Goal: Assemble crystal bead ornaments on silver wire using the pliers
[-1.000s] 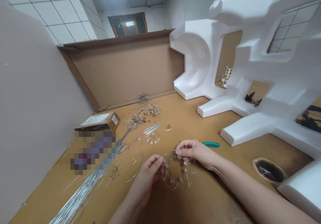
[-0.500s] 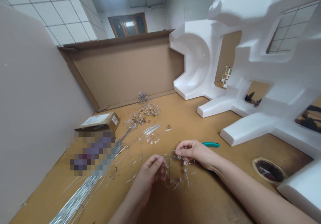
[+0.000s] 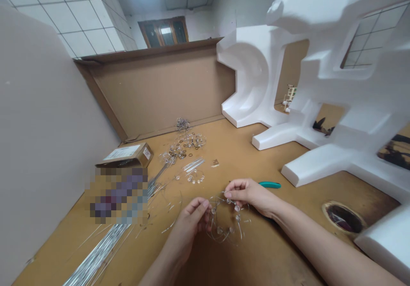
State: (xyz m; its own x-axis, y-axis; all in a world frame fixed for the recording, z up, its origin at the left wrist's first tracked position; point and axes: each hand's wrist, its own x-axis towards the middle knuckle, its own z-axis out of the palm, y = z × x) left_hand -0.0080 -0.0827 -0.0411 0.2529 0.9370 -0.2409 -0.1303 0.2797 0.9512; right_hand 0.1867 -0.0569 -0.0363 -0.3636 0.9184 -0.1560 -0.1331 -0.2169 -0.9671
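Note:
Both my hands hold a ring of thin wire strung with clear beads (image 3: 226, 222) just above the brown tabletop (image 3: 256, 157). My left hand (image 3: 189, 224) pinches its left side with fingers closed. At the top of the ring, my right hand (image 3: 248, 193) pinches the wire between thumb and fingertips. The ring hangs between the two hands, its lower loop close to the table.
A bundle of straight silver wires (image 3: 105, 245) lies at the left. A small cardboard box (image 3: 126, 154) sits behind it. Loose beaded rings and small dark rings (image 3: 188, 141) lie further back. Green-handled pliers (image 3: 270, 185) lie behind my right hand. White foam blocks (image 3: 320, 89) fill the right; a cardboard sheet (image 3: 160, 89) stands at the back.

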